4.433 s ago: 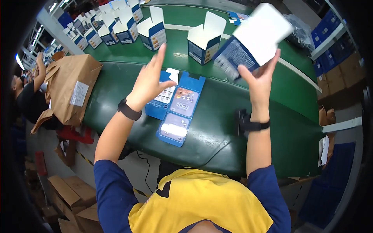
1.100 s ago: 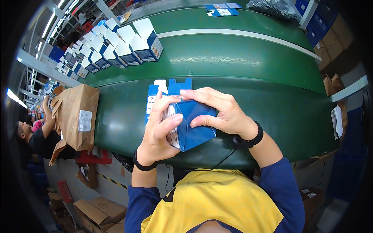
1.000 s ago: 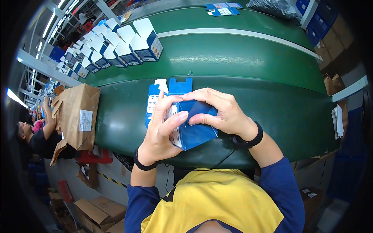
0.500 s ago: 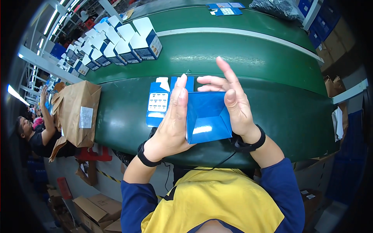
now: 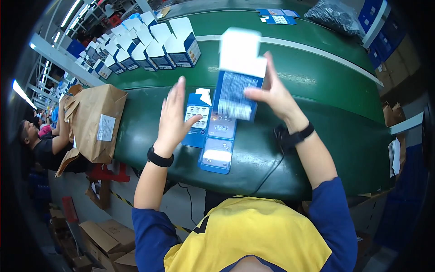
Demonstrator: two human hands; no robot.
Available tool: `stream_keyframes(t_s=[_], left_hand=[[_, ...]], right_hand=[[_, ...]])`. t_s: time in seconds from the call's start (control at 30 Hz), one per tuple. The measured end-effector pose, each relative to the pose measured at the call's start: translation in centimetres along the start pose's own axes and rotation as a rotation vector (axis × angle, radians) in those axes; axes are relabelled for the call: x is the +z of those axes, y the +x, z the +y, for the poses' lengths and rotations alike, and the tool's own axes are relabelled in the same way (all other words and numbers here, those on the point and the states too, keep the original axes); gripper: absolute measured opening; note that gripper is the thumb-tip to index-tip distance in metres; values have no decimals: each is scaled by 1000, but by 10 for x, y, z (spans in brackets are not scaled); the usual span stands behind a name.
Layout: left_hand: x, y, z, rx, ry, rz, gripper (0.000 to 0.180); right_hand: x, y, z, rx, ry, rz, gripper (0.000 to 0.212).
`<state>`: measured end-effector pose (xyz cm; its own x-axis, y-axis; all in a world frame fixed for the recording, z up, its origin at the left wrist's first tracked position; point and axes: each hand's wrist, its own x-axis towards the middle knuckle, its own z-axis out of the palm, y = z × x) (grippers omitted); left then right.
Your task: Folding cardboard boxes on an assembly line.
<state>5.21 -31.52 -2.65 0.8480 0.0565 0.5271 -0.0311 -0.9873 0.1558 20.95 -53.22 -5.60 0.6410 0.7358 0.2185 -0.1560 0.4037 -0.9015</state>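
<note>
My right hand [image 5: 276, 95] grips a blue and white carton [image 5: 236, 93] by its right side, thumb across the printed face. The carton stands upright with its white top flaps raised, slightly smeared by motion, above the green work surface. My left hand [image 5: 174, 115] is off the carton, fingers stretched and thumb apart, holding nothing. Between the hands, below the carton, flattened blue carton blanks [image 5: 217, 156] lie on the surface, one with a white panel of small pictures. The raised carton covers part of them.
Rows of cartons with open white flaps [image 5: 181, 47] stand on the far green belt [image 5: 317, 68] at the left. A large brown paper bag [image 5: 97, 122] is at the left, with a person behind it. Another flat blank [image 5: 278, 18] and a dark plastic bag [image 5: 335, 18] lie at the back.
The carton has gone from between both hands to my right hand alone, turned upright and lifted forward. My left hand has let go and moved left, uncovering the flat blanks.
</note>
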Motion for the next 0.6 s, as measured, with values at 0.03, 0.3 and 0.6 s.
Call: stream_keyframes(t_s=[0.03,0.3,0.6], left_hand=[[4,-5,-6,1,5,2,93],[25,-24,13,-403,180,-555,111],[36,-29,-1,-432,5,-398,112]], right_hand=[[-9,16,4,-202,-263,242,113],[-109,74,62,-279,-1143,538,116],[35,-52,63,337,287,176,104]])
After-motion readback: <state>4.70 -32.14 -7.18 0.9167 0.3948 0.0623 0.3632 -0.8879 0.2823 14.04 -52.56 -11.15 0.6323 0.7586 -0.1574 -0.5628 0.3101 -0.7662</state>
